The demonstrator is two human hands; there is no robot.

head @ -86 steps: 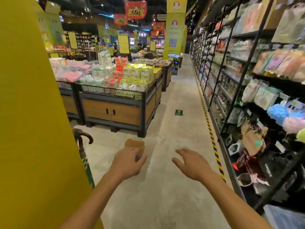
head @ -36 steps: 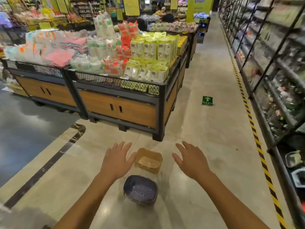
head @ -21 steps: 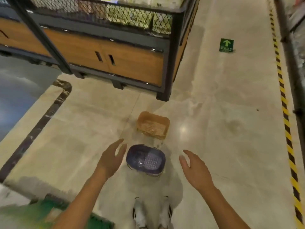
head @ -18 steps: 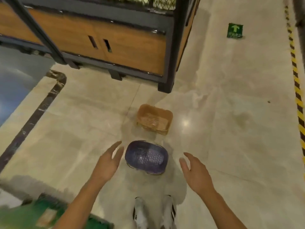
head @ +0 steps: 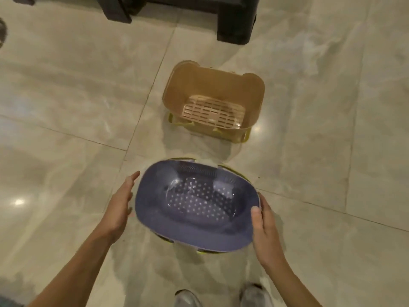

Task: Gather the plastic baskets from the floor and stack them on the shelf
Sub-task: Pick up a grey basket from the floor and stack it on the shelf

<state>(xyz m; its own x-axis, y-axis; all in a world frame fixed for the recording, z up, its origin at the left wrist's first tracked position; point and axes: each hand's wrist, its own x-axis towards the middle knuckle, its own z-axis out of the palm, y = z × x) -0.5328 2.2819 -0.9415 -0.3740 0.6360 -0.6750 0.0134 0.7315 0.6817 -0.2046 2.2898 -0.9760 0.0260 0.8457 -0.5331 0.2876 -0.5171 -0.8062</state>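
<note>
A purple oval plastic basket (head: 194, 204) with a perforated bottom sits on the floor just in front of me. My left hand (head: 119, 207) is flat and open beside its left rim, fingers stretched out, with a thin gap to the rim. My right hand (head: 265, 229) is at the right rim, thumb laid over the edge and fingers along the outside. Farther ahead stands a tan rectangular basket (head: 212, 100) with a slotted bottom, upright on the floor. Yellow-green plastic parts show under both baskets.
The floor is glossy beige tile. Black legs of a display stand (head: 236, 23) stand just beyond the tan basket at the top of the view. My shoes (head: 188, 298) are directly below the purple basket.
I have bent down close to the floor, so the baskets fill the view. Both hands have dropped to the purple basket's sides, and the right hand has reached its rim.
</note>
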